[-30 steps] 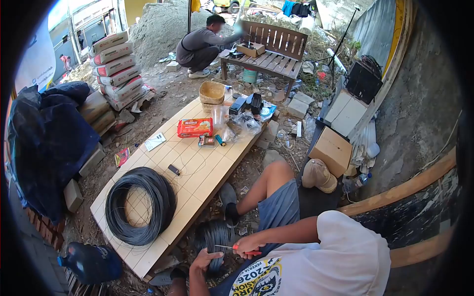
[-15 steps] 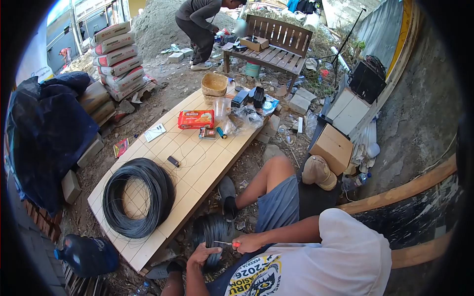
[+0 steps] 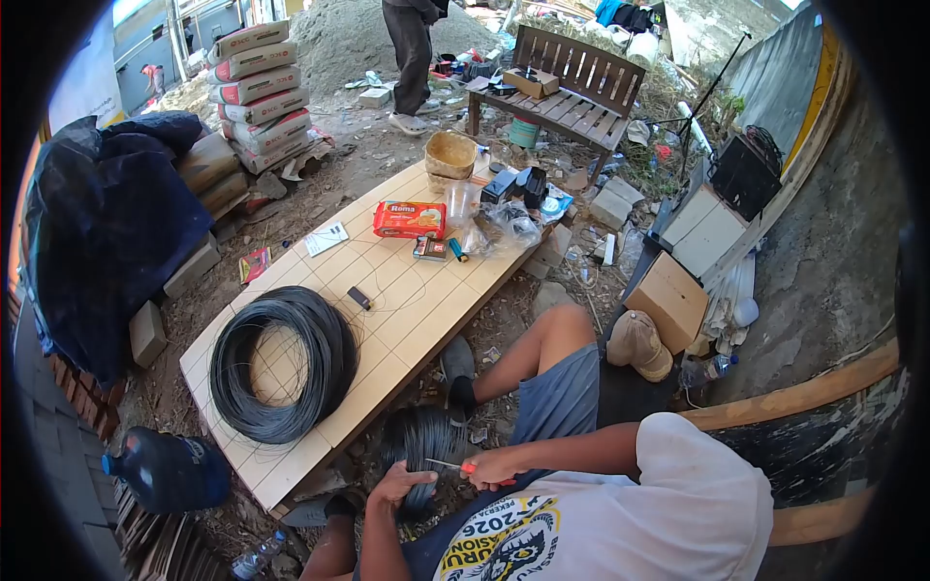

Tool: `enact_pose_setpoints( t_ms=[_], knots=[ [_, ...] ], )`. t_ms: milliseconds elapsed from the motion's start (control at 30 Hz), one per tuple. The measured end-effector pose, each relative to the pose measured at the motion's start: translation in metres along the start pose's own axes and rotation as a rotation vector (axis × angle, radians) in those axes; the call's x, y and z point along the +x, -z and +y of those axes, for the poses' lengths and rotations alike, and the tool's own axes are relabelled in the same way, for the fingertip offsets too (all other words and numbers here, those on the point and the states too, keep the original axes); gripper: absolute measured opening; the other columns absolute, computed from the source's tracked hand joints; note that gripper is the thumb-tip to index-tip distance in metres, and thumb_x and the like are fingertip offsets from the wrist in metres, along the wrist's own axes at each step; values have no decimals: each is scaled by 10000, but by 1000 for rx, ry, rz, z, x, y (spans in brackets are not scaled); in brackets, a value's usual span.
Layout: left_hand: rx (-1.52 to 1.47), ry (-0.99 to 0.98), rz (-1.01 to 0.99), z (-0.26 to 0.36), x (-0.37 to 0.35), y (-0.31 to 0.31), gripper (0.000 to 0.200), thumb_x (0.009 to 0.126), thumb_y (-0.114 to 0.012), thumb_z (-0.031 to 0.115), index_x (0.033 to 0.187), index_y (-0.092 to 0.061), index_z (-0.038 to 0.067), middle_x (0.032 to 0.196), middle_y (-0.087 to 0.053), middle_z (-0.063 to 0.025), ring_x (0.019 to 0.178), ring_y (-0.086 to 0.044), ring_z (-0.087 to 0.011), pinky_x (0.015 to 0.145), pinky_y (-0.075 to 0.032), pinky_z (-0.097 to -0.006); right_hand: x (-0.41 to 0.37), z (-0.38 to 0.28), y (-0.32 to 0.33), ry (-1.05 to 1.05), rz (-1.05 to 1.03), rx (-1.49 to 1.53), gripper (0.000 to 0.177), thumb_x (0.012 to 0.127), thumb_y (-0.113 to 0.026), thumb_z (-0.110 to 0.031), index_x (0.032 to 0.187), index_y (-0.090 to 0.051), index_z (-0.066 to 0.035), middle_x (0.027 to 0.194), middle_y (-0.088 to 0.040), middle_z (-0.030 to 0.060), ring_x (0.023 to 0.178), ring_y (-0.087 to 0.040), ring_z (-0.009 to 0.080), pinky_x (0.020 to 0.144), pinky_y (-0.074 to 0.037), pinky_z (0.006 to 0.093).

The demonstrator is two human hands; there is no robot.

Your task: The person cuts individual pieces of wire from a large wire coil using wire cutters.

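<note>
A coil of dark wire (image 3: 415, 436) stands on the ground between the legs, beside the table. My left hand (image 3: 395, 484) grips its near side, with the thumb laid across the strands and the other fingers mostly hidden. My right hand (image 3: 492, 467) is closed around a red-handled screwdriver (image 3: 468, 469). The thin metal shaft points left over the wire, its tip just above my left thumb. A larger coil of dark wire (image 3: 337, 373) lies flat on the tiled table (image 3: 378, 339), with a small dark block (image 3: 359, 297) behind it.
On the table are a red biscuit pack (image 3: 410, 220), plastic bags and a woven basket (image 3: 451, 155). A blue water jug (image 3: 174, 470) stands left. Cement bags (image 3: 257, 92) are stacked behind. A person (image 3: 412, 58) stands near a wooden bench (image 3: 552, 97). A cap (image 3: 639, 344) lies right.
The view has shifted slightly, so the scene sits further right. The person at the back has gone from bending to standing upright. My hands stay at the wire coil.
</note>
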State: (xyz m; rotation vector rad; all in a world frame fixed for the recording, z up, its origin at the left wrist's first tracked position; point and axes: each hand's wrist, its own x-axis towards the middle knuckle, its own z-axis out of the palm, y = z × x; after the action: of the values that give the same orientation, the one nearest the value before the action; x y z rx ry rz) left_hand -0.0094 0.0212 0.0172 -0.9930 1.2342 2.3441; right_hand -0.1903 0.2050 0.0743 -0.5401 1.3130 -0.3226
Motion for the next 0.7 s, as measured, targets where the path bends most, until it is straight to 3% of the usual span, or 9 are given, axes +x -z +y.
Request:
enact_pose_setpoints(
  t_ms=[167, 267, 333, 467, 533, 633, 700],
  knots=[
    [14, -11, 20, 1, 2, -1, 633, 722, -870, 29, 1157, -433, -114, 888, -668, -124, 694, -682, -198, 612, -574, -336, -5, -1, -5, 18, 49, -92, 408, 845, -560, -188, 1236, -535, -73, 877, -571, 55, 696, -576, 124, 556, -425, 318],
    [41, -2, 11, -4, 5, 1, 601, 721, -877, 47, 1135, -467, -98, 880, -674, -125, 692, -683, -199, 613, -574, -338, 2, 9, -3, 7, 70, -216, 358, 871, -555, -206, 1198, -557, -60, 880, -602, 82, 753, -617, 168, 628, -466, 350],
    [52, 2, 16, -4, 5, 2, 576, 721, -881, 57, 1120, -490, -84, 876, -679, -125, 691, -684, -201, 617, -574, -337, 0, 10, -5, 239, 194, -484, 330, 884, -559, -213, 1171, -575, -51, 922, -640, 105, 856, -651, 230, 747, -489, 384],
    [43, -10, -59, -5, 1, 3, 455, 735, -877, 94, 1046, -570, -31, 839, -691, -118, 677, -687, -209, 616, -575, -332, -19, -5, -10, 193, 223, -497, 323, 882, -565, -208, 1165, -580, -52, 971, -664, 118, 942, -657, 278, 842, -483, 407],
    [15, -14, -62, -2, -1, 0, 418, 740, -874, 103, 1021, -589, -18, 829, -694, -116, 672, -688, -211, 613, -574, -330, -20, -4, -11, 194, 222, -416, 323, 880, -575, -203, 1171, -583, -64, 961, -652, 107, 910, -654, 254, 808, -487, 400],
    [-17, -33, -12, -12, 5, 4, 459, 738, -871, 125, 1058, -587, -37, 832, -695, -121, 645, -691, -217, 618, -576, -338, -15, -3, -5, -29, 70, 1, 403, 910, -587, -170, 1298, -537, -73, 931, -618, 52, 876, -636, 167, 742, -494, 337],
    [25, -31, -84, -9, 5, 4, 518, 721, -880, 139, 1112, -592, -44, 821, -693, -113, 644, -691, -201, 617, -575, -336, -4, 5, 4, -24, -3, 92, 464, 911, -609, -152, 1354, -503, -66, 960, -610, 35, 864, -641, 151, 733, -501, 310]
  ],
)
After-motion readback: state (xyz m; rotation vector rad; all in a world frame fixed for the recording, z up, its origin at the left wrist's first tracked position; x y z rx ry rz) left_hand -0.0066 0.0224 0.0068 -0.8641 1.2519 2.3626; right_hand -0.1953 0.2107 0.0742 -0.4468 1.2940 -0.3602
